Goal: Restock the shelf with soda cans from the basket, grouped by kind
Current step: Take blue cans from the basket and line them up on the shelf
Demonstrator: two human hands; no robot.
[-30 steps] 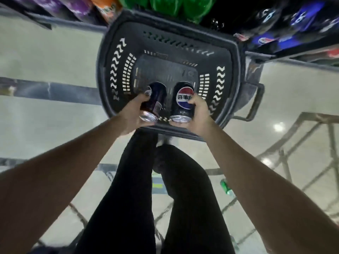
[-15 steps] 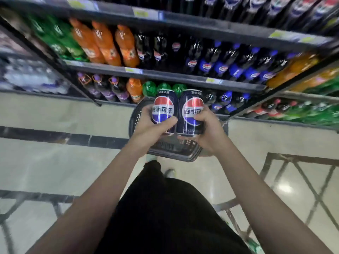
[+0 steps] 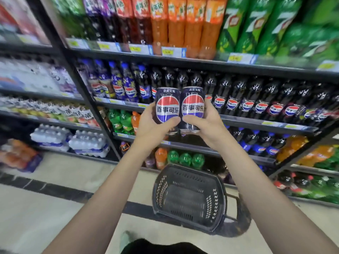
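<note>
Two dark Pepsi cans, the left can [image 3: 167,109] and the right can [image 3: 192,107], are held upright side by side, apparently touching, before the shelf [image 3: 238,121] of dark cola bottles [image 3: 260,99]. Each is gripped by curled fingers of the left hand [image 3: 152,127] and right hand [image 3: 205,127]. The basket [image 3: 222,202] is seen on the floor below.

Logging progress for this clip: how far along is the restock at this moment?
Done: the basket on the floor shows no cans inside. In hand: the left hand holds one Pepsi can, the right hand a second Pepsi can, raised before the cola shelves. Left: shelving both.
</note>
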